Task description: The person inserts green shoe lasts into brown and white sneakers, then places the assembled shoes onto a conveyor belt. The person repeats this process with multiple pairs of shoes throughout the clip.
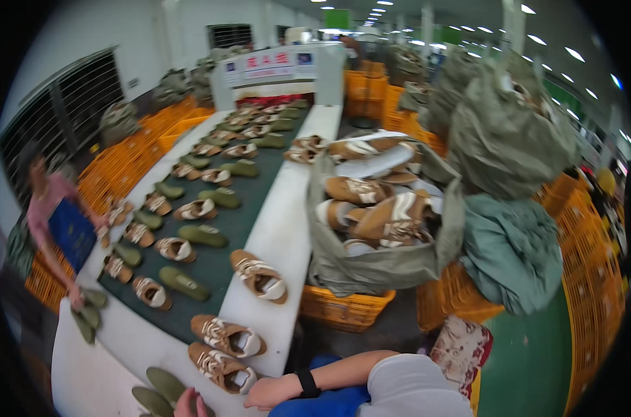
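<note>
A: Nearest the camera: right hand point(270, 393), black band on the wrist, resting on the white near edge of the conveyor table point(287, 229). Fingers curled loosely, knuckles toward the nearest brown shoe point(221, 368). Nothing in the grip as far as I can see.

B: Touching the shoe?

A: Just beside its heel opening, maybe brushing it; the rim blurs there, so I can't say for sure. The shoe's long axis runs from the hand up and left, toe pointing away along the edge strip.

B: And the left hand point(187, 403)?

A: Only the fingertips show at the bottom edge, next to two green insoles point(159, 393). Whether it is clenched or spread, cannot tell.

B: Which hand is nearer the shoe?

A: Both close. The right lies at the heel end, the left below the toe side. A second brown shoe point(228, 336) sits parallel, just beyond the first, and a third point(260, 276) farther up the same strip.
</note>
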{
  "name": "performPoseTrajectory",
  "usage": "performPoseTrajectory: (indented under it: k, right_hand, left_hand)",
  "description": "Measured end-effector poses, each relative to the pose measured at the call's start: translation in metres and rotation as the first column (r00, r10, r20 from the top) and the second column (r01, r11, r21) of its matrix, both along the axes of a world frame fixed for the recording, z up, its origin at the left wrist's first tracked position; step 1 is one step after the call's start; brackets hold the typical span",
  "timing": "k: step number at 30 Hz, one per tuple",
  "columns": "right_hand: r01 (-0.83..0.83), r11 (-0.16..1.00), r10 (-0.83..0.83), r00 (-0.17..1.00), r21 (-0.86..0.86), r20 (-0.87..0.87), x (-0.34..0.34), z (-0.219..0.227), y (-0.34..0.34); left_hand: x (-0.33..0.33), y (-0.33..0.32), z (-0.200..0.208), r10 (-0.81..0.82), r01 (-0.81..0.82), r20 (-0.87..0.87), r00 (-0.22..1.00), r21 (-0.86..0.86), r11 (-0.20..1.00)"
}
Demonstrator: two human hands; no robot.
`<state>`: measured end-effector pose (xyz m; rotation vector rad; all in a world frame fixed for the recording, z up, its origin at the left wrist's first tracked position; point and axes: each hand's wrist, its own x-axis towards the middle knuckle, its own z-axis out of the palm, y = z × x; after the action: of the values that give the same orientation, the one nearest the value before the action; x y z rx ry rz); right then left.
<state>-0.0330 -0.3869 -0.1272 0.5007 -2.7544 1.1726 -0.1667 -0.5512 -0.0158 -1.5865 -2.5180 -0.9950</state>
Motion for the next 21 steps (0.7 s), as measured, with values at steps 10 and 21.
performPoseTrajectory:
  k: [10,21]
  right_hand:
    - [0.173,0.723,-0.017,0.972,-0.669,0.233,-0.027,0.023,0.041]
    - [0.130,0.698,0.001,0.983,-0.704,0.183,-0.038,0.044,0.081]
  left_hand:
    - [0.038,0.180,0.049,-0.341,0.265,0.124,0.932,0.408,0.873]
    - [0.012,0.220,0.039,-0.199,0.206,-0.062,0.978,0.419,0.884]
